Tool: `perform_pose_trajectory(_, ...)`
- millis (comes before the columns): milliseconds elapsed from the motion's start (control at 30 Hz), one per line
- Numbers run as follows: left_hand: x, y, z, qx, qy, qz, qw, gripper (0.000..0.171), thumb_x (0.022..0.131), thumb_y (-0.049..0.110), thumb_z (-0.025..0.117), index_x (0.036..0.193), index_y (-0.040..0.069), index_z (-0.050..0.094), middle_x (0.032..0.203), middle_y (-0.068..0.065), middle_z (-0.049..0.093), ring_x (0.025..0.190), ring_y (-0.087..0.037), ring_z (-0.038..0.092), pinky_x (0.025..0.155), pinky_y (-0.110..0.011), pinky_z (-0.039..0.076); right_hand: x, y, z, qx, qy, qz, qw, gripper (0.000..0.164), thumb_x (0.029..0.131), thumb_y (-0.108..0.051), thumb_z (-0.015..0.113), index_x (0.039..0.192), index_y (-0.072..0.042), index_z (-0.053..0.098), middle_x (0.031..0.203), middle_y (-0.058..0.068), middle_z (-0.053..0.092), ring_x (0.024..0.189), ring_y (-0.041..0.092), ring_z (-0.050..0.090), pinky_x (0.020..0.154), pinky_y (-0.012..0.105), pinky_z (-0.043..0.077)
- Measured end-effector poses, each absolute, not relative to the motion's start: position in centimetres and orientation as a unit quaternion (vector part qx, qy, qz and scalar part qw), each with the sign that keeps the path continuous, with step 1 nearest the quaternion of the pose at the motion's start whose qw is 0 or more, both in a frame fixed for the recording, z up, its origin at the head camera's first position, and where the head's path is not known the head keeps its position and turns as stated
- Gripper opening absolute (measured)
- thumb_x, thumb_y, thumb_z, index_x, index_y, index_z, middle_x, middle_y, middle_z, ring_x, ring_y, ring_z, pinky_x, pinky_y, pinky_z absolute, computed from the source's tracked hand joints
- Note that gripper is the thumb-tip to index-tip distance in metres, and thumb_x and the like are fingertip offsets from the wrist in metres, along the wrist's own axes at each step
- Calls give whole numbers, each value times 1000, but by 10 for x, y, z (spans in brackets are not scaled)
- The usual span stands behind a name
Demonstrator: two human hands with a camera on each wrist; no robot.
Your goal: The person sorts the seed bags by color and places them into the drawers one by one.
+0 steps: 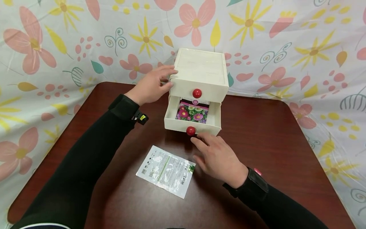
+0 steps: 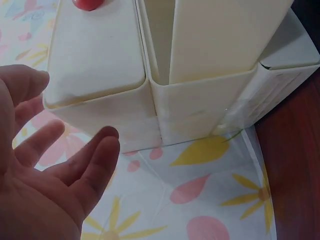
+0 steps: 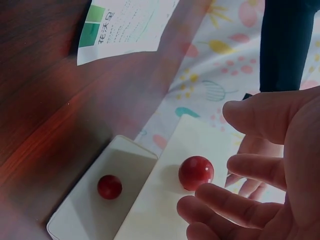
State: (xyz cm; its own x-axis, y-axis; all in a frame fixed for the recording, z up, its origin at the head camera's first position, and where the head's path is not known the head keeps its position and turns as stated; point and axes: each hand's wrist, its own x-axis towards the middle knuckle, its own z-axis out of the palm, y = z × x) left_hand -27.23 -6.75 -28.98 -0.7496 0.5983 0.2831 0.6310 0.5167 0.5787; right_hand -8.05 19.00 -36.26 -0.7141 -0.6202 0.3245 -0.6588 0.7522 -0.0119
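A cream drawer cabinet (image 1: 203, 65) with red round knobs stands at the back of the table. One drawer (image 1: 171, 111) below the top one is pulled out, and a packet printted with pink and white flowers (image 1: 193, 114) lies inside it. My left hand (image 1: 152, 83), fingers relaxed, has its fingertips at the cabinet's upper left edge. Just in front of the pulled-out drawer, my right hand (image 1: 218, 156) holds nothing; its loosely bent fingers are close to that drawer's red knob (image 3: 196, 173). A white printed packet (image 1: 167, 171) lies flat on the table, left of the right hand.
The dark red-brown table (image 1: 257, 133) has rounded far corners. Behind it hangs a white cloth (image 1: 257, 57) with flower prints. Below the pulled-out drawer, another drawer front with a red knob (image 3: 109, 187) shows in the right wrist view.
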Motion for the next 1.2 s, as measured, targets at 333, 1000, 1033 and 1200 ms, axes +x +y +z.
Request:
perform_pose_trajectory(333,-277,-66,-293,-358,-870,-334,46,36,105,16,53,139,6,59,153,-5,42,131,-18,49,92,-29,45,-87,186,-366,340,-925,67,156,56,87,-26,75,134,-1,58,107,10,62,92,25,59,83,41,51)
perform_pose_trajectory(1000,-284,-64,-297,-364,-862,-347,62,32,105,15,53,135,9,64,150,-2,47,136,-14,43,99,-28,44,-110,179,-374,310,-934,97,151,50,92,-22,71,132,0,52,111,14,67,91,27,66,82,41,54)
perform_pose_trajectory(1033,-284,-64,-297,-363,-862,-348,63,32,105,15,53,135,10,64,150,-2,47,135,-14,44,99,-28,44,-111,179,-374,309,-934,98,152,49,92,-22,70,132,0,52,111,14,67,91,27,67,81,41,54)
perform_pose_trajectory(1200,-284,-64,-298,-362,-863,-348,65,32,106,16,52,135,10,64,150,-2,47,132,-16,48,97,-28,45,-115,179,-375,306,-934,101,153,47,93,-22,69,131,-1,52,112,15,67,91,27,67,83,42,54)
